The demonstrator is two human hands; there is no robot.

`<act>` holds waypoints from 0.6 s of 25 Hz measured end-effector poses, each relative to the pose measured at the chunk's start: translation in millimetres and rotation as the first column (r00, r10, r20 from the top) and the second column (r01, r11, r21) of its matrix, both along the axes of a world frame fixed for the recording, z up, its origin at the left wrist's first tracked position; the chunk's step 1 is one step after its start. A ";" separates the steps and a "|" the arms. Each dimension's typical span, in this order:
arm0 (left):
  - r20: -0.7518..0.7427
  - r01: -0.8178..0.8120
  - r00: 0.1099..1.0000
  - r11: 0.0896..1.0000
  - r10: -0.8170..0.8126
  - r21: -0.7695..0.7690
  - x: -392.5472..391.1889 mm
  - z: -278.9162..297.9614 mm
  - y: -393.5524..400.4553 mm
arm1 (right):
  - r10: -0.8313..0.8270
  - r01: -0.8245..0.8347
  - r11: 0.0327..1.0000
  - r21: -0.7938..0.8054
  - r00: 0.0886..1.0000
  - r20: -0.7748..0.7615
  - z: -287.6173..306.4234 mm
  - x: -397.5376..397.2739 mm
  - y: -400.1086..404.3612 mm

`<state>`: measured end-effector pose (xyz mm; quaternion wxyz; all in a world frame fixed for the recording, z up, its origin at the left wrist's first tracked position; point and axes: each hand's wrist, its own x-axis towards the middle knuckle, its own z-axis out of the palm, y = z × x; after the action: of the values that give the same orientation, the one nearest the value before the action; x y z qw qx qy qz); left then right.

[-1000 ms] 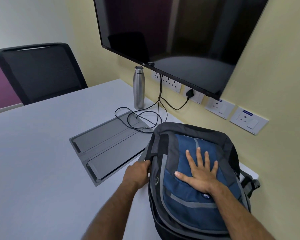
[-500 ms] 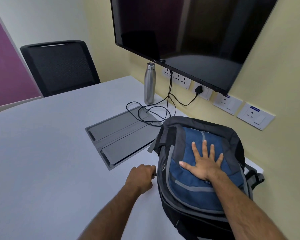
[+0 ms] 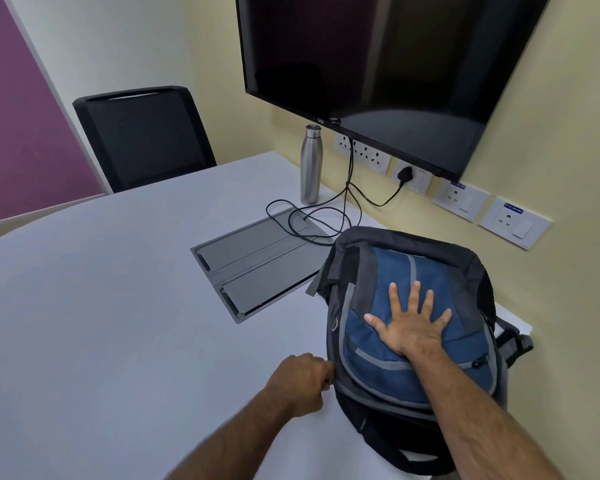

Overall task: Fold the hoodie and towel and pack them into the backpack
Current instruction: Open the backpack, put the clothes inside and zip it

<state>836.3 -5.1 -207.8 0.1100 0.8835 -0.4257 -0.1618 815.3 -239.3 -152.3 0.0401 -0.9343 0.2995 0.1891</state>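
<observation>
A blue, grey and black backpack (image 3: 420,271) lies on its back on the white table (image 3: 101,306), close to the yellow wall. My right hand (image 3: 409,323) rests flat on its blue front panel, fingers spread. My left hand (image 3: 302,382) is closed at the bag's left side, pinching what looks like a zipper pull (image 3: 329,380). The zipper line along that side looks closed above my hand. No hoodie or towel is in view.
A grey cable-box lid (image 3: 257,265) is set in the table left of the bag, with black cables (image 3: 312,220) looped over it. A steel bottle (image 3: 310,164) stands by the wall under a dark screen (image 3: 388,71). A black chair (image 3: 142,136) stands at the far side.
My left hand has slid down the bag's left side toward me, from near the upper corner to the lower side. My right hand stays pressed on the front panel. The view shifted left.
</observation>
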 end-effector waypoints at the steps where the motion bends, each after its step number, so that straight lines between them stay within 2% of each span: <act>1: -0.010 0.018 1.000 1.000 -0.018 0.005 -4.1 1.6 1.2 | -0.004 0.004 1.000 -0.004 1.000 0.001 -0.7 -1.9 2.2; 5: -0.050 0.054 0.997 0.999 -0.054 -0.004 -18.0 2.8 5.2 | 0.008 -0.008 1.000 0.028 1.000 0.002 -1.9 -12.7 11.4; 7: -0.085 0.023 0.996 0.999 -0.027 -0.046 -23.8 3.0 7.6 | 0.051 -0.052 0.996 0.077 0.999 0.013 -0.5 -20.6 10.8; 9: -0.141 -0.040 0.990 0.992 0.023 -0.118 -28.7 4.0 10.6 | 0.085 -0.097 0.986 0.133 0.992 0.094 4.5 -32.7 12.2; 10: -0.164 -0.071 0.985 0.985 0.045 -0.157 -30.7 5.2 11.9 | 0.121 -0.148 0.981 0.128 0.972 0.202 8.0 -41.5 15.6; 11: -0.189 -0.101 0.980 0.976 0.064 -0.192 -32.5 6.3 12.9 | 0.194 -0.241 0.966 0.089 0.913 0.360 12.2 -52.4 22.0; 13: -0.278 -0.181 0.955 0.949 0.106 -0.257 -34.2 9.3 14.3 | 0.422 -0.476 0.876 -0.081 0.672 0.608 19.2 -74.6 43.8; 14: -0.343 -0.233 0.931 0.929 0.127 -0.288 -34.2 10.6 14.7 | 0.539 -0.576 0.798 -0.175 0.555 0.634 17.8 -85.1 57.6; 15: -0.409 -0.289 0.901 0.905 0.147 -0.311 -33.8 10.8 15.3 | 0.672 -0.665 0.694 -0.278 0.458 0.582 12.1 -93.3 71.8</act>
<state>802.5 10.3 -197.0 0.3690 0.8426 -0.3157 -0.2329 722.0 -167.5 -140.2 0.0580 -0.9801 -0.1227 -0.1450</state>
